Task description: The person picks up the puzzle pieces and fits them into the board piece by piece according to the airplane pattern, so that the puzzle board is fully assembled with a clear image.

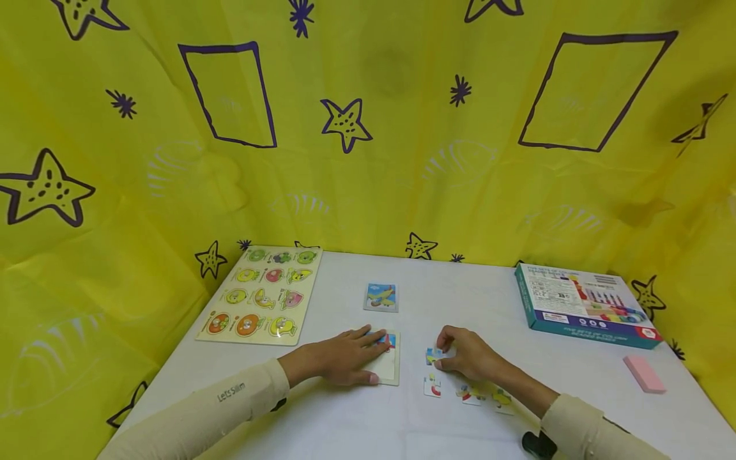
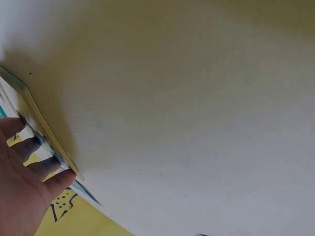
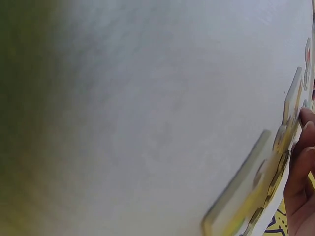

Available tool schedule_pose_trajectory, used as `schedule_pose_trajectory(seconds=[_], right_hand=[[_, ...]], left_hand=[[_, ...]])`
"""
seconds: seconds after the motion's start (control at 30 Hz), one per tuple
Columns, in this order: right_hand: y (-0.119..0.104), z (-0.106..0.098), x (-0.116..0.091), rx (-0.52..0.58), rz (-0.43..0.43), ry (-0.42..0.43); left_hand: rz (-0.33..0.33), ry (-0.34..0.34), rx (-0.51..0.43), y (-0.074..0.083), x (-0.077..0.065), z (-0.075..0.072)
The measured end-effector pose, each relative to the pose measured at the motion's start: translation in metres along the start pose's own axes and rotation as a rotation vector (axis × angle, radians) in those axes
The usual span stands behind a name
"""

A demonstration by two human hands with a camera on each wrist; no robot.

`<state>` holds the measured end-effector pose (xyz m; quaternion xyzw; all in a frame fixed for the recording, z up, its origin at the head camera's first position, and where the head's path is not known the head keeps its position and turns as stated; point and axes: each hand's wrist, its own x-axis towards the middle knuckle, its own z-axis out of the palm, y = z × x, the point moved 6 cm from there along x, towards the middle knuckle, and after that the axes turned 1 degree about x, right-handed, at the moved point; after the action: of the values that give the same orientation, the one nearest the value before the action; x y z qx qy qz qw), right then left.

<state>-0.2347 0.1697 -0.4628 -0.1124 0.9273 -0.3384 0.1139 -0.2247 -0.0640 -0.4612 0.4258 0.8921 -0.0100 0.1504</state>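
My left hand (image 1: 351, 358) lies spread over a small puzzle tray (image 1: 388, 372), its fingers on the frame and on a blue-and-red piece (image 1: 391, 340) in the upper part. In the left wrist view, straight fingers (image 2: 47, 169) rest along the tray's edge (image 2: 49, 123). To the right, thumb and forefinger of my right hand (image 1: 468, 354) pinch a blue-and-yellow puzzle piece (image 1: 431, 357) close over the table. Nearer to me lie a white-and-red piece (image 1: 432, 386), a red-and-yellow piece (image 1: 471, 396) and a yellow piece (image 1: 503, 401), partly under the right forearm.
Behind the tray lies a small airplane picture (image 1: 381, 298). A fruit puzzle board (image 1: 261, 294) is at the back left. On the right are a boxed set (image 1: 586, 305) and a pink block (image 1: 644, 374). A yellow curtain (image 1: 391, 179) closes off the white table's back.
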Motion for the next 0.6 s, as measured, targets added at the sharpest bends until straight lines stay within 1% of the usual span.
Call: schedule_pose_trajectory(seconds=[0.2,0.37,0.6], right_hand=[[-0.0019,0.003,-0.0025,0.082,-0.056,-0.05],[-0.0024,0.0034,-0.0041,0.094,-0.091,-0.075],[-0.0042,0.0015,-0.0053,0.111,-0.074,-0.103]], left_hand=[[-0.004,0.008,-0.004,-0.0005,0.0009,-0.0029],[0.0,0.01,0.006,-0.0003,0.0015,-0.0025],[0.002,0.021,0.027,-0.0028,0.0025,-0.001]])
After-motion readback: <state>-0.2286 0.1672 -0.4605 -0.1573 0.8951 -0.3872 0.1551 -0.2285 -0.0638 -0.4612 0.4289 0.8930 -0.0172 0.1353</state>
